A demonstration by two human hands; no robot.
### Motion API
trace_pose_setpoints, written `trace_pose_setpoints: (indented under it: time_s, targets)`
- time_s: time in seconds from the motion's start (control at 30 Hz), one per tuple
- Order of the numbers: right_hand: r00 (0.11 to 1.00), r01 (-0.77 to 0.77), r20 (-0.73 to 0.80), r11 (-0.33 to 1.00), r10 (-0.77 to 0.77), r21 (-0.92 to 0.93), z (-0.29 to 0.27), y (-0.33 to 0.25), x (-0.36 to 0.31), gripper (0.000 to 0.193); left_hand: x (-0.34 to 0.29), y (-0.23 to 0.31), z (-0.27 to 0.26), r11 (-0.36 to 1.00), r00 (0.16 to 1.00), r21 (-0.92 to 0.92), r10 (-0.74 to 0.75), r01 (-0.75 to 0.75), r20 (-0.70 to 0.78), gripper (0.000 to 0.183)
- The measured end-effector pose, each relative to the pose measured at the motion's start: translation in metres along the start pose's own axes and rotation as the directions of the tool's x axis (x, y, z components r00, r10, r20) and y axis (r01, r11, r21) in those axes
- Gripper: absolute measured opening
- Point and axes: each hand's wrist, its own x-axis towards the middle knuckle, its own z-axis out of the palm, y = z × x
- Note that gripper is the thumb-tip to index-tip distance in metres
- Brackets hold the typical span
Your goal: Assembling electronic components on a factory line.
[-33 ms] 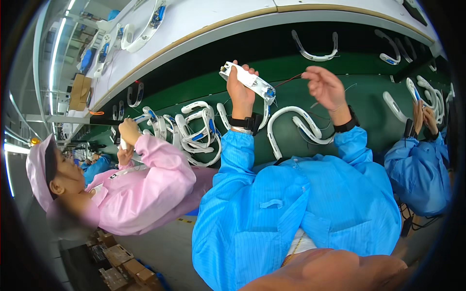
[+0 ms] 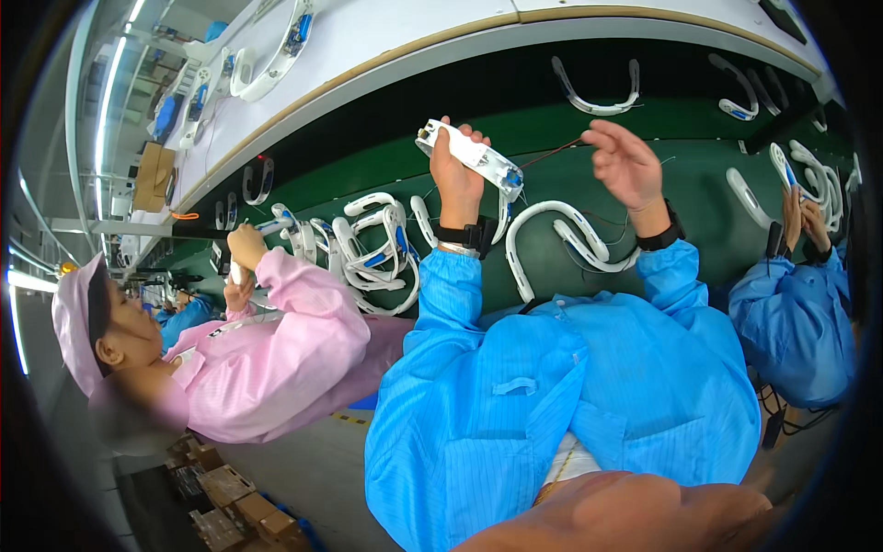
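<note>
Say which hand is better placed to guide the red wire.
Probably the right hand: the red wire runs to its fingertips, and it grips no other part. The left hand is busy, wrapped around the white part.

White housing (image 2: 474, 158) read as moulded plastic to me, smooth, satin to slightly glossy. Blue insert (image 2: 513, 178) looked like plastic too, shinier. Thin red wire (image 2: 552, 151) seemed plastic-sheathed. Loose curved white parts (image 2: 550, 213): same smooth plastic look, soft highlights. Green work surface (image 2: 575, 179) was smooth, mostly matt. White upper shelf (image 2: 386, 28) looked like smooth laminate, with a wood-toned strip (image 2: 589, 14) on its edge; couldn't confirm real wood. Blue smock (image 2: 460, 396) was thin woven cloth, finely striped, creased, faint sheen. Pink smock (image 2: 294, 377): similar cloth, softer sheen. Black wristband (image 2: 460, 236) looked matt. Brown box (image 2: 154, 175) was matt cardboard.
</note>
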Motion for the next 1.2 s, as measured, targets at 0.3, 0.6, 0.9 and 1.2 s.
trace_pose_setpoints:
  time_s: [0.3, 0.6, 0.9, 1.2]
  targets:
    - [0.937, -0.063, -0.046, -0.038, -0.347, -0.997, 0.023, -0.035, -0.023, 0.013, -0.064, -0.038, 0.043, 0.948, 0.985, 0.302, 0.051, -0.099, 0.165, 0.035]
    - [1.0, -0.023, -0.022, 0.106, 0.016, -0.994, 0.045, -0.003, -0.022, 0.022, -0.09, -0.057, 0.079, 0.928, 0.988, 0.37, -0.022, -0.037, 0.153, 0.036]
    - [0.968, -0.234, -0.247, 0.541, 0.049, -0.808, 0.033, -0.007, -0.035, 0.012, -0.076, -0.047, 0.072, 0.755, 0.98, 0.655, -0.134, 0.006, 0.146, 0.03]
    - [0.96, -0.153, -0.218, 0.326, -0.173, -0.933, 0.023, -0.02, -0.058, 0.008, -0.074, -0.072, 0.085, 0.837, 0.96, 0.52, -0.26, 0.17, 0.105, 0.023]
